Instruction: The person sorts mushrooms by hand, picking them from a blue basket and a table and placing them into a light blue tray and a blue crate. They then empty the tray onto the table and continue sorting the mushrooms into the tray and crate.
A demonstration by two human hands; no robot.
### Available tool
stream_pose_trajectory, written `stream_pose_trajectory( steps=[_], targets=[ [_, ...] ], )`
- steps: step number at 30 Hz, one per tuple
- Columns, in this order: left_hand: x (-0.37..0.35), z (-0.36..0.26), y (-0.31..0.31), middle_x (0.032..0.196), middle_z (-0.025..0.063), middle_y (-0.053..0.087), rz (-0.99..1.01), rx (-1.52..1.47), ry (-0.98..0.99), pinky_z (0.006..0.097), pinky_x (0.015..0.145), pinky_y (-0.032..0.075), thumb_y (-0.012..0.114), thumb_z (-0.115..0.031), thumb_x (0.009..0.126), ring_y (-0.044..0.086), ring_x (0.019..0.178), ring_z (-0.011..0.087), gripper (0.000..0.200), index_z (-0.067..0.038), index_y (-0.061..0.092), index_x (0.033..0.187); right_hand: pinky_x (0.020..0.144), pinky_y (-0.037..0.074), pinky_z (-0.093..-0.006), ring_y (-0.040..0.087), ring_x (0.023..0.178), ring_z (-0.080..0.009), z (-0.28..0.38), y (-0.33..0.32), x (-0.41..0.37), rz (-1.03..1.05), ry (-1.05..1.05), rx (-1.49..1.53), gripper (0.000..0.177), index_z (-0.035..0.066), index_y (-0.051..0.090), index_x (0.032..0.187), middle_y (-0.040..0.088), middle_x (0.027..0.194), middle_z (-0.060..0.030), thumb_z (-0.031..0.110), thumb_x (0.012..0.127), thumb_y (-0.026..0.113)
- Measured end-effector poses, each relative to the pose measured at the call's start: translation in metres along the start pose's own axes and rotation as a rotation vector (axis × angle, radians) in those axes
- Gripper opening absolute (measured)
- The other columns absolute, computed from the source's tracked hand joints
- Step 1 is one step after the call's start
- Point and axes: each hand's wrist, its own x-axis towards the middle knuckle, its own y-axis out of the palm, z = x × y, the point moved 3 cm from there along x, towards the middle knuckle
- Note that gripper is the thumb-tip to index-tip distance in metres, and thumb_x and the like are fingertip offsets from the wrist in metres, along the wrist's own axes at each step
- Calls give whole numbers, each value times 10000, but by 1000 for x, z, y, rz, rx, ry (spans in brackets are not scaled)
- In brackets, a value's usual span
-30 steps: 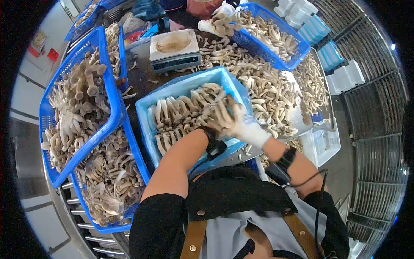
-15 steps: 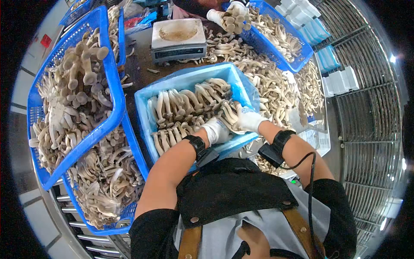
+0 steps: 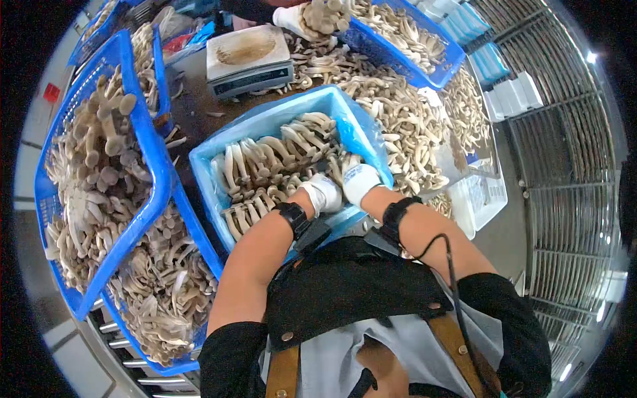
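Note:
A blue box (image 3: 202,159) lined with clear blue plastic film stands before me, with grey-brown mushrooms (image 3: 249,159) laid side by side in rows inside. Both my hands wear white gloves and reach into its near right part. My right hand (image 3: 360,180) is closed round a few mushrooms (image 3: 336,166) against the right end of the rows; its fingertips are partly hidden. Close beside it, my left hand (image 3: 323,194) bends down over the mushrooms at the near side. The left fingers are hidden under the hand, so their grip does not show.
Blue crates (image 3: 162,179) heaped with mushrooms stand at the left. Behind the box is a scale (image 3: 249,60) with a stained top. Loose mushrooms (image 3: 411,136) cover the table to the right. A co-worker's gloved hand (image 3: 292,20) holds a mushroom bunch at the back, near another blue crate (image 3: 438,79).
My right hand has lowered the mushrooms it holds into the box and moved in closer to the left hand. The view has shifted slightly. The co-worker's hand still holds a bunch.

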Motion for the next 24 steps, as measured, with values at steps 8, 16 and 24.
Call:
stream_pose_trajectory(
  steps=[8, 16, 24],
  targets=[
    [-26, -12, 4, 1002, 204, 685, -440, 94, 80, 453, 867, 504, 497, -198, 884, 659, 919, 350, 284, -49, 696, 1021, 1034, 419, -487, 354, 1372, -410, 2, 24, 21, -41, -16, 50, 903, 19, 127, 1529, 307, 1515, -268, 98, 800, 655],
    [-68, -20, -56, 945, 206, 647, -448, -244, -54, 459, 809, 505, 572, -157, 818, 628, 889, 396, 178, -14, 644, 895, 980, 459, -472, 428, 1307, -427, -9, 7, 8, 28, -61, 281, 962, -30, 115, 1511, 398, 1457, -265, 182, 773, 695],
    [-22, -46, -54, 1325, 176, 531, -552, -25, -12, 510, 1064, 354, 557, -259, 898, 445, 1275, 371, 370, -92, 599, 1224, 877, 491, -448, 601, 991, -406, -117, -1, -57, -912, 87, 882, 472, -17, 548, 1185, 608, 952, -263, 297, 838, 608]
  ],
)
